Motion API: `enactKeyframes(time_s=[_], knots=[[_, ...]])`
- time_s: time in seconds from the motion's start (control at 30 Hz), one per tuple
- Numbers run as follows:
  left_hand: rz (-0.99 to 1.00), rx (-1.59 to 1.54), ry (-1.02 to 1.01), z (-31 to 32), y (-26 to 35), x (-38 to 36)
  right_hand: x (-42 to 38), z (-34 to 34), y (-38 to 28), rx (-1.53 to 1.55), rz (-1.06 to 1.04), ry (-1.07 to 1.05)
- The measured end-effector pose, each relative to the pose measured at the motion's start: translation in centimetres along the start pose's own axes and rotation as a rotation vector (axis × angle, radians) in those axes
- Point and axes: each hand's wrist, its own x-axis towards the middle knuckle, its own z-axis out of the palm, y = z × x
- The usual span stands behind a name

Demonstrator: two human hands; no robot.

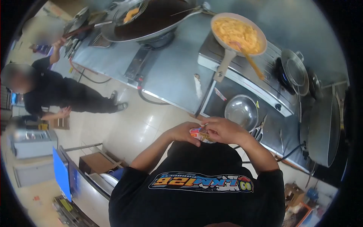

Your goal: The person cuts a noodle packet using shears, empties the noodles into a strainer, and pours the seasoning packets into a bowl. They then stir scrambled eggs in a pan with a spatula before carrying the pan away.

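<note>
In front of my chest, my left hand (186, 133) is closed around a small crinkled packet (203, 135) with red, white and yellow print. The fingers of my right hand (223, 130) are pinched together at the packet's upper side. Whether they grip its edge or something inside is too small to make out. Just beyond my right hand, an empty steel bowl (242, 112) sits on the counter, with scissors (259, 130) beside it.
A pan (239, 36) of yellow food with a wooden spatula (251, 62) rests on the gas stove (245, 72). A large wok (151, 22) stands at the back left. Another person (56, 89) stands at the left, holding a long-handled strainer. A deep pot (323, 128) is at the right.
</note>
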Motion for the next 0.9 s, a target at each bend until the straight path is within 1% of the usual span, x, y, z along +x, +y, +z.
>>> enactKeyframes(time_s=[0.1,0.13,0.17,0.2,0.23,0.3,0.37,0.4,0.43,0.53,0.57,0.67,0.7,0.77,0.8,0.83,0.9], knots=[[-0.032,0.059,-0.048,0.1,0.9,1.6,-3.1,-0.8,-0.2,0.014,-0.004,0.246],[-0.041,0.080,-0.073,0.3,1.5,2.3,-4.5,-1.5,-0.3,0.076,0.016,0.333],[0.015,-0.020,-0.062,0.8,1.2,2.9,-6.1,-2.3,-0.2,0.135,0.032,0.424],[0.031,-0.070,-0.075,1.2,1.4,3.5,-7.9,-3.0,0.0,0.190,0.042,0.515],[0.046,-0.122,-0.082,1.6,1.6,4.1,-10.8,-2.9,0.8,0.364,0.238,0.601],[0.085,-0.248,-0.086,2.5,1.9,5.4,-16.7,-1.6,5.4,0.566,0.433,0.920],[0.079,-0.259,-0.103,3.0,1.7,6.9,-22.5,-0.4,10.5,0.521,0.602,1.243],[0.075,-0.268,-0.104,3.3,1.7,7.6,-25.9,0.6,14.0,0.384,0.669,1.273],[0.122,-0.257,-0.127,3.7,2.8,8.3,-28.8,1.5,17.1,0.248,0.732,1.295],[0.170,-0.168,-0.128,5.2,5.4,10.4,-33.6,2.6,22.1,0.140,0.991,1.208],[0.163,-0.239,-0.158,5.8,6.6,10.9,-35.2,3.0,23.9,-0.073,1.064,1.032],[0.229,-0.157,-0.096,7.4,9.1,12.4,-34.3,3.8,23.0,-0.522,1.382,0.904],[0.238,-0.147,-0.029,8.1,8.9,13.1,-32.0,1.6,18.4,-0.438,1.314,1.014],[0.217,-0.131,-0.023,9.3,10.9,13.8,-28.2,-2.9,9.2,-0.256,0.861,1.075],[0.203,-0.121,-0.026,9.9,11.6,14.3,-26.9,-4.3,6.1,-0.072,0.604,1.094],[0.210,-0.019,0.025,10.3,11.3,15.1,-25.9,-5.4,3.5,0.104,0.346,1.101],[0.239,0.069,-0.006,11.1,12.7,16.5,-24.6,-8.6,-0.8,-0.002,0.067,0.921]])
